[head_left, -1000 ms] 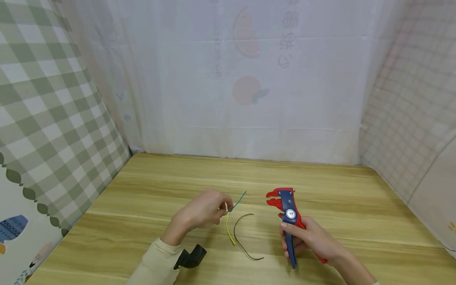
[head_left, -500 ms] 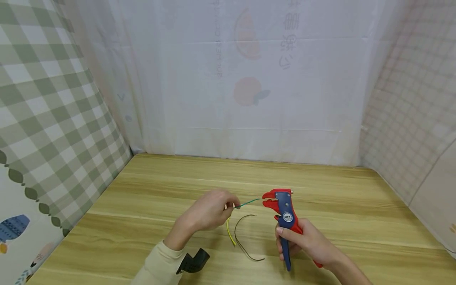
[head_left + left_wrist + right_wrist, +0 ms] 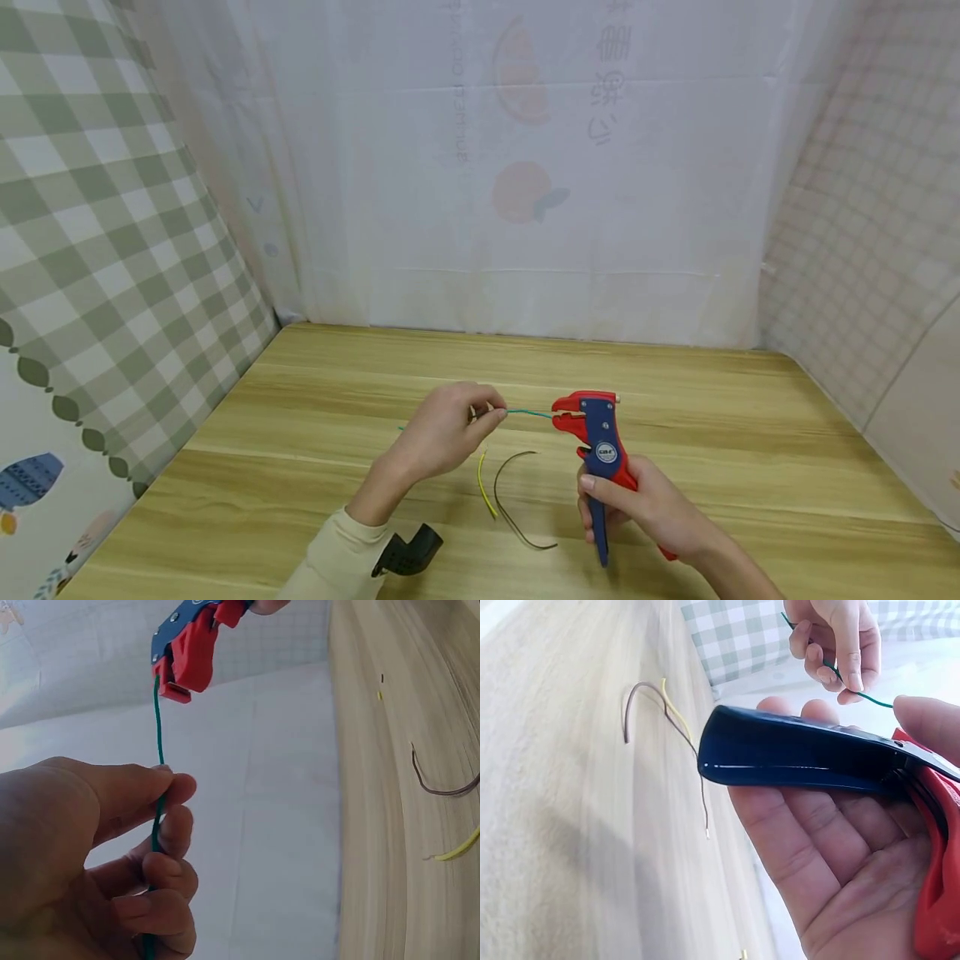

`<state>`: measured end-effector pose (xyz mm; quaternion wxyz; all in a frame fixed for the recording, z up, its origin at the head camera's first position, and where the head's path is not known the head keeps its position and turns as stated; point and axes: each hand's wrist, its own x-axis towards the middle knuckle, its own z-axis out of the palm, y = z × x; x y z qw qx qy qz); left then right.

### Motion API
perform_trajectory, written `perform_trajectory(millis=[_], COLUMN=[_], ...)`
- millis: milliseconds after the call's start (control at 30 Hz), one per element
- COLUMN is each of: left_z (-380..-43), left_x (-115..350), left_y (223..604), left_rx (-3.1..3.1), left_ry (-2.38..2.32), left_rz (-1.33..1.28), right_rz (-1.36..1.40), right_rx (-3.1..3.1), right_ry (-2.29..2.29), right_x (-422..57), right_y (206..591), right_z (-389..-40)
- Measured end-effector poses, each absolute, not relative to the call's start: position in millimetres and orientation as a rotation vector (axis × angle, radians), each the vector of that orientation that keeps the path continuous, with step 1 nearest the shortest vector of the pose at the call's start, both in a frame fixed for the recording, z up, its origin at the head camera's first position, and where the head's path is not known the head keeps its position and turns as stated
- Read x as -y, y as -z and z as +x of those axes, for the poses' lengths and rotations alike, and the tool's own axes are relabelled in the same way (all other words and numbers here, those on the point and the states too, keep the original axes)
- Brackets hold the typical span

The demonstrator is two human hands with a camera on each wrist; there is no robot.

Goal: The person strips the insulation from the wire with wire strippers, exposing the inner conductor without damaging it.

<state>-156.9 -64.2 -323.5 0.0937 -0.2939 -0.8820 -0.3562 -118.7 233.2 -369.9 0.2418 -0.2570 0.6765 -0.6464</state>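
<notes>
Wood table (image 3: 712,417) beneath grips. I see left hand (image 3: 442,433) pinching green wire (image 3: 159,727), tip at stripper (image 3: 597,417), right hand (image 3: 648,504) gripping it. Yellow wire (image 3: 483,487), brown wire (image 3: 510,522) between hands. Lined up, I judge; unsqueezed.

The tool (image 3: 600,429) is red and blue, one wire (image 3: 159,724) green.

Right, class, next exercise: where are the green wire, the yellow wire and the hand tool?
Green wire (image 3: 159,721): left wrist view, on its uppermost visible stretch.
Yellow wire (image 3: 483,488): head view, on the middle of its curve.
Hand tool (image 3: 597,414): head view, on its blue body.
</notes>
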Motion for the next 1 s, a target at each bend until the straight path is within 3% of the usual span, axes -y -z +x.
perform_trajectory(millis=[1000], left_z=[-151.8], left_x=[53.9], left_y=[324.3], left_rx=[2.357], left_ry=[1.181], left_rz=[-0.84], right_rz=[-0.757], right_rx=[-1.886], right_ry=[1.788], right_x=[-227.2], right_y=[357.2], right_z=[-120.1])
